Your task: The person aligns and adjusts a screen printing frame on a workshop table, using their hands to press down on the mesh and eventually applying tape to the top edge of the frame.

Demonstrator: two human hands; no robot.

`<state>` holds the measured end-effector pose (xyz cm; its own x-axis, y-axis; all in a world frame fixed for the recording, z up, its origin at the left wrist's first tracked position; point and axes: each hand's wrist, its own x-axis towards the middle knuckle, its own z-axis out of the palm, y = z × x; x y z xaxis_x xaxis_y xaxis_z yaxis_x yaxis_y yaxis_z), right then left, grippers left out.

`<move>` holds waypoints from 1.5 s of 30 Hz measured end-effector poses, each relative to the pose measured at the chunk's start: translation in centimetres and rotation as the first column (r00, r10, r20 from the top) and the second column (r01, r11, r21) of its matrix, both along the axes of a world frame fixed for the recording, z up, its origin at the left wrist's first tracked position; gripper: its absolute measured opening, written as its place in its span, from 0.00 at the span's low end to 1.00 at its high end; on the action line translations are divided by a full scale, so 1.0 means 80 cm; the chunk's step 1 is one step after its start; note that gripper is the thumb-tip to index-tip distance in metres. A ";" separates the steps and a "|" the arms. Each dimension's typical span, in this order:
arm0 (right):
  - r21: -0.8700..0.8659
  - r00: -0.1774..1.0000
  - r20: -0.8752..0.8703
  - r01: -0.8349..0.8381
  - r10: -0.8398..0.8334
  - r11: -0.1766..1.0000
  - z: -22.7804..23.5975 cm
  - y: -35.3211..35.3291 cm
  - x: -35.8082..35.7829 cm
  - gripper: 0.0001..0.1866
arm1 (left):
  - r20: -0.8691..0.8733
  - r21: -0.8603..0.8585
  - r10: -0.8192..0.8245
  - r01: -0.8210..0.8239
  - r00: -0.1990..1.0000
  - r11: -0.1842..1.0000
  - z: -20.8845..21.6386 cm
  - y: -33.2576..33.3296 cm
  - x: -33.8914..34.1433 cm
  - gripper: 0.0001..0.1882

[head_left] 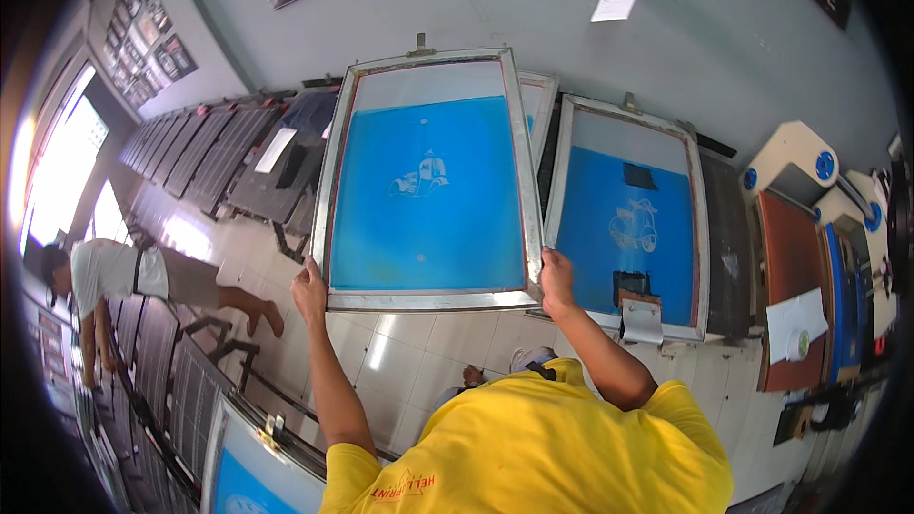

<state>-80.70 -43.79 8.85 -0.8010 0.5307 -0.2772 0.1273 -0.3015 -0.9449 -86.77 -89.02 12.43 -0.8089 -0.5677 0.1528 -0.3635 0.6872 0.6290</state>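
A screen printing frame point(428, 228) with a metal rim and blue-coated mesh is in front of me, tilted slightly, a pale scooter picture in its middle. My left hand point(309, 291) is closed around its lower left corner. At the lower right corner my right hand point(558, 283) grips the rim, the fingers partly hidden behind it. A small metal clip point(420, 46) stands at the far edge of this frame. Just right of it a second screen printing frame point(628, 247) lies on the bench, with another scooter picture, dark tape patches and a metal clip piece at its near edge.
Rows of dark printing boards point(205, 154) run along the wall at left. Another person point(129, 271) bends over boards at far left. A third blue screen point(252, 476) is at lower left. At right stand a cream machine point(790, 160) and a brown board point(790, 257).
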 end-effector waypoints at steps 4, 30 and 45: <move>-0.015 0.999 0.034 -0.022 0.023 1.000 -0.033 -0.018 -0.016 0.16 | 0.010 -0.009 -0.085 0.085 0.996 0.996 -0.014 -0.026 -0.079 0.38; 0.073 0.983 -0.030 0.180 -0.179 0.981 -0.064 -0.087 -0.039 0.15 | 0.075 -0.040 -0.312 0.315 0.947 0.948 -0.050 -0.054 -0.205 0.37; 0.877 0.990 0.138 -0.107 -0.032 0.468 -0.031 -0.063 -0.016 0.20 | 0.045 -0.156 -0.373 0.375 0.927 0.914 -0.034 -0.034 -0.202 0.39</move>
